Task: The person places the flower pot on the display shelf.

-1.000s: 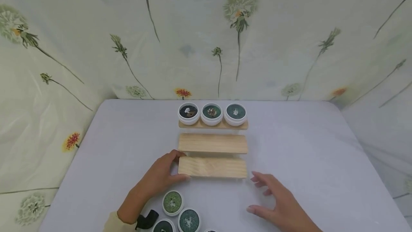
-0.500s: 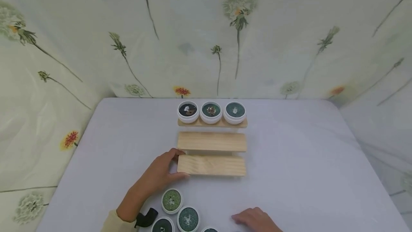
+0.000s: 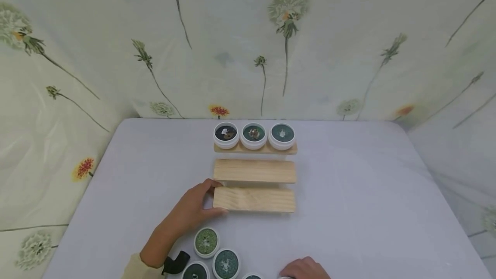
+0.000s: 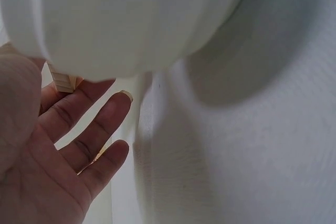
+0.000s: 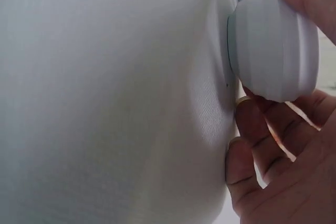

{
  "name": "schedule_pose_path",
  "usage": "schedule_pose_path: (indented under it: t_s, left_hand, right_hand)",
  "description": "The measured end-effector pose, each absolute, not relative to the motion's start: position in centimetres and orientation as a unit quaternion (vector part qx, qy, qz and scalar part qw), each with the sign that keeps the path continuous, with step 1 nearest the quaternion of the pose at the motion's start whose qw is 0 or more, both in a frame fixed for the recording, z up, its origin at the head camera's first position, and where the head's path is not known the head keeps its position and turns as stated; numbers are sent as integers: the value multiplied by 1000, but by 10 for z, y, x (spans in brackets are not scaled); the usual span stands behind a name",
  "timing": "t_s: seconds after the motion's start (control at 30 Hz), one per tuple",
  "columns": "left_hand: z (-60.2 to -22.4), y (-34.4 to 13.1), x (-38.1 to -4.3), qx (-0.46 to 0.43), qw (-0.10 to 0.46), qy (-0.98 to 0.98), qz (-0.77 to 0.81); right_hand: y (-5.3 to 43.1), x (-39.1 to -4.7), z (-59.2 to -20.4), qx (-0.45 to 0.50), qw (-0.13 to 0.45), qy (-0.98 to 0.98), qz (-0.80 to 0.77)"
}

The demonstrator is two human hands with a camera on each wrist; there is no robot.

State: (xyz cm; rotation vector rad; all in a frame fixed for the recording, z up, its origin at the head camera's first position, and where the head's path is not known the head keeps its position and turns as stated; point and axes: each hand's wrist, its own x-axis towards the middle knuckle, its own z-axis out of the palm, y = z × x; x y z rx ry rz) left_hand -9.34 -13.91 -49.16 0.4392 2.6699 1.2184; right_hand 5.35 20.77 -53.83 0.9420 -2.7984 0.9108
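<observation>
My left hand (image 3: 193, 206) grips the left end of the front step of a pale wooden three-step stand (image 3: 253, 199), thumb at the near edge and fingers behind. In the left wrist view the stand's end (image 4: 63, 82) shows between the fingers. At the bottom edge of the head view, my right hand (image 3: 306, 268) is partly cut off. The right wrist view shows it holding a white fluted jar (image 5: 273, 45) between thumb and fingers, close to the white cloth. Three white jars with dark and green fillings (image 3: 253, 136) stand in a row on the back step.
Near my left forearm stand several more jars, one with a light green filling (image 3: 206, 242) and one with a teal filling (image 3: 226, 264). The black wrist strap (image 3: 176, 263) lies beside them. A flowered curtain (image 3: 232, 55) hangs behind the white-covered table (image 3: 348, 184).
My right hand has moved from beside the stand's right end toward the near edge and now holds a jar. The left hand keeps its grip on the stand.
</observation>
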Motion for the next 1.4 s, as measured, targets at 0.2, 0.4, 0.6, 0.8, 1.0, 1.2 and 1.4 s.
schedule_pose_path:
  t_s: [0.2, 0.4, 0.6, 0.8, 1.0, 1.2, 1.4]
  left_hand:
    - [-490, -141, -94, 147, 85, 898, 406]
    - [-490, -142, -95, 152, 78, 898, 406]
    - [-490, -142, -95, 144, 91, 897, 408]
    - [-493, -141, -96, 161, 86, 895, 406]
    - [-494, -140, -96, 163, 88, 895, 405]
    - [-494, -140, -95, 166, 74, 897, 403]
    - [-494, -141, -96, 167, 79, 899, 396]
  right_hand:
    - [224, 42, -541, 327, 32, -898, 291]
    - [239, 26, -517, 217, -146, -912, 316]
    - [240, 6, -492, 81, -180, -924, 327]
    - [238, -19, -472, 174, -37, -923, 341]
    - [218, -48, -437, 238, 12, -905, 352]
    - [194, -76, -419, 264, 43, -899, 346]
    - [171, -100, -420, 286, 58, -890, 350]
